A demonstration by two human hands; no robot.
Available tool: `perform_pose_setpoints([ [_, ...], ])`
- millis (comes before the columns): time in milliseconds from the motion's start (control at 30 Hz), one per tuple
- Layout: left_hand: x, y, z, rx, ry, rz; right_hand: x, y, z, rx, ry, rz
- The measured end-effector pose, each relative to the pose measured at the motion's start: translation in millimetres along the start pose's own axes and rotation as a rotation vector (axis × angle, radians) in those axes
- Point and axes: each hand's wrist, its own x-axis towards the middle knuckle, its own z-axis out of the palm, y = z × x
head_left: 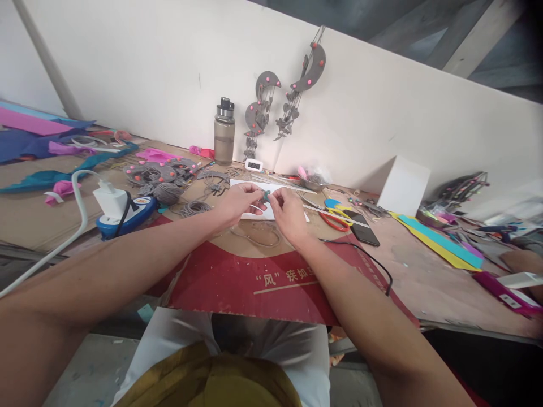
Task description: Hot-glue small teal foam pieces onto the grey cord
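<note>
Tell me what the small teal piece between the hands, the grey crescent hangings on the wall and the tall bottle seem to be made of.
Small teal piece: too small to tell, possibly felt or foam. Grey crescent hangings: likely matte felt, with a flat dull surface and pink dots. Tall bottle: probably clear smoky plastic, see-through body, dark cap.

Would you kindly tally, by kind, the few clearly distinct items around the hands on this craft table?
Small green piece pinched between the left hand and right hand: 1
Water bottle: 1
Scissors with red handles: 1
Black phone: 1
White charger plug: 1
Grey crescent hangings on the wall: 3
Total: 8
</note>
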Motion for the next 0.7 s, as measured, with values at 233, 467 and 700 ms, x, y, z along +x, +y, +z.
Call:
perform_pose_setpoints([
  [233, 11, 2, -12.2, -0.015, 0.118, 0.021, 0, 2, 1, 0.079, -0.076, 0.086],
  [467, 27, 2, -37.3, 0.000, 0.309, 0.031, 6, 3, -5, 0.118, -0.165, 0.195],
  [700, 42, -4, -58.6, -0.018, 0.403, 0.047, 16, 5, -21, 0.373, -0.303, 0.354],
])
